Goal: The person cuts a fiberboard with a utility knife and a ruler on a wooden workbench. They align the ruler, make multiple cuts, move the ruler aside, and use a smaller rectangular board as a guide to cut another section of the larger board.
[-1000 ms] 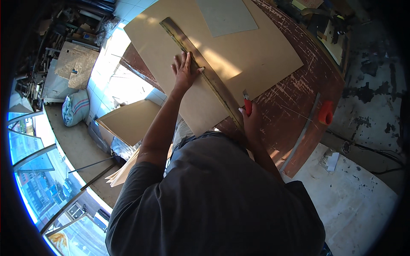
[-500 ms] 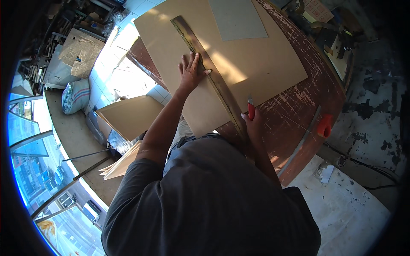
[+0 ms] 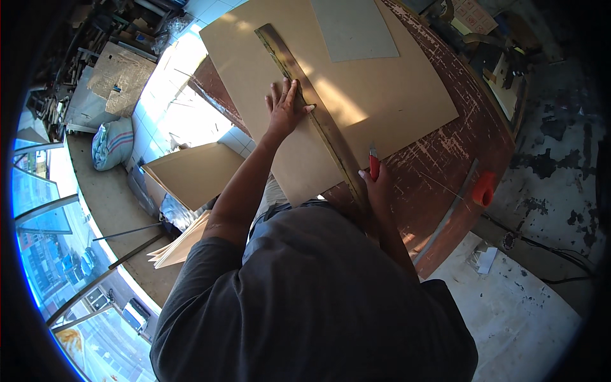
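Cutting step: left hand (image 3: 284,108) flat on straightedge (image 3: 312,111), right hand (image 3: 377,186) gripping red knife (image 3: 374,167) at board's (image 3: 356,76) 6 o'clock edge; next needs steady pressure w/ straightedge unmoved.

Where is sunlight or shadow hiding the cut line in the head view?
Head view: a bright sun patch falls on the board beside the straightedge; the knife in the right hand sits in shade; fisheye bends the edges; the left hand is sharp.

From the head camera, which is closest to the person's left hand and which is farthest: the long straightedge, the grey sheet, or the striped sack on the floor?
1. The long straightedge: the left hand presses flat on it, on the tan board.
2. The grey sheet: farther up the board, to the hand's right.
3. The striped sack: off the table, on the floor at far left.
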`<state>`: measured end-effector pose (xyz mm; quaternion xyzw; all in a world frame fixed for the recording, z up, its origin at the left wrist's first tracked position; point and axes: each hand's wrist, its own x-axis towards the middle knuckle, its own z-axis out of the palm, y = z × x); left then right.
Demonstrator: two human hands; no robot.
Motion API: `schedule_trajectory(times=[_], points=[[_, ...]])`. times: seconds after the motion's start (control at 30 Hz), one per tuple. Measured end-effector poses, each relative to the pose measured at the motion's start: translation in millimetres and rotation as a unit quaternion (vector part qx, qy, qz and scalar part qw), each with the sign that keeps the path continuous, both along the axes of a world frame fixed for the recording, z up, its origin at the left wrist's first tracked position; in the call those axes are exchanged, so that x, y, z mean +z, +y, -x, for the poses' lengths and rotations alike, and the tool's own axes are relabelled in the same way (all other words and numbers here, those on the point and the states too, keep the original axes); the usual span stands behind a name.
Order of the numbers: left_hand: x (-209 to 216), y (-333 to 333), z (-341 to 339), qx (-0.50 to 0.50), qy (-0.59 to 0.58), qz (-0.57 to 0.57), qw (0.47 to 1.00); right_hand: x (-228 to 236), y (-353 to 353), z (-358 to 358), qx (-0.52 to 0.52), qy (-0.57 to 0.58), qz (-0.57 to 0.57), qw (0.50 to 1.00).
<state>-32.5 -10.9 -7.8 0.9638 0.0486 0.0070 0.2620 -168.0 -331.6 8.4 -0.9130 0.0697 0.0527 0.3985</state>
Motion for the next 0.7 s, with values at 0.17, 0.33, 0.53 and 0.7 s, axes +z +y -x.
schedule_trajectory(times=[0.17,0.33,0.53,0.7], points=[[-0.9,0.7,0.3,-0.004,0.012,0.001,1.0,1.2,-1.3,1.5,0.003,0.014,-0.002,1.0],[-1.8,-3.8,4.0,-0.003,-0.002,-0.047,0.999,-1.1,-1.3,-0.6,-0.006,0.039,-0.008,0.999],[34.3,-34.5,17.3,-0.058,0.105,-0.137,0.983,0.6,0.8,-1.5,-0.008,0.013,0.009,1.0],[40.9,-37.4,18.9,-0.077,0.147,-0.084,0.983,10.9,0.9,-3.2,-0.003,0.041,-0.016,0.999]])
